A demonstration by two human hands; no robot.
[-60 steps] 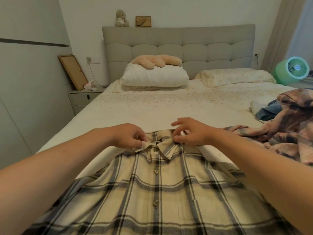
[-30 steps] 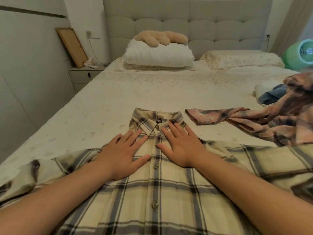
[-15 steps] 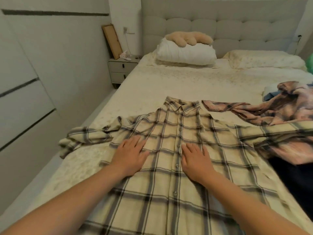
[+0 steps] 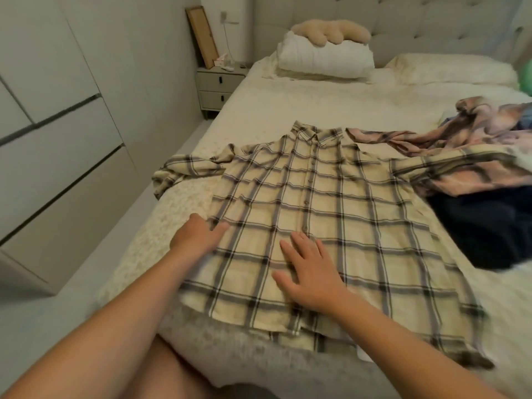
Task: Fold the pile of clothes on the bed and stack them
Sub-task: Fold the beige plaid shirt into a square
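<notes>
I see the bed (image 4: 302,108), cream textured cover, tufted headboard partly cut off at the top. The plaid shirt (image 4: 316,203), thin beige-and-grey woven cloth, lies buttoned and flat at the near edge. Its right sleeve disappears into the clothes pile (image 4: 475,168). Left hand (image 4: 195,240): fingers curled at the shirt's left edge; grip unclear. Right hand (image 4: 311,272): fingers spread flat on the front.

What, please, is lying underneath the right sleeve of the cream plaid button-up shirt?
The cream plaid shirt drapes its right sleeve over a pink plaid garment, beside a dark navy garment. Whatever lies beneath them is covered.
</notes>
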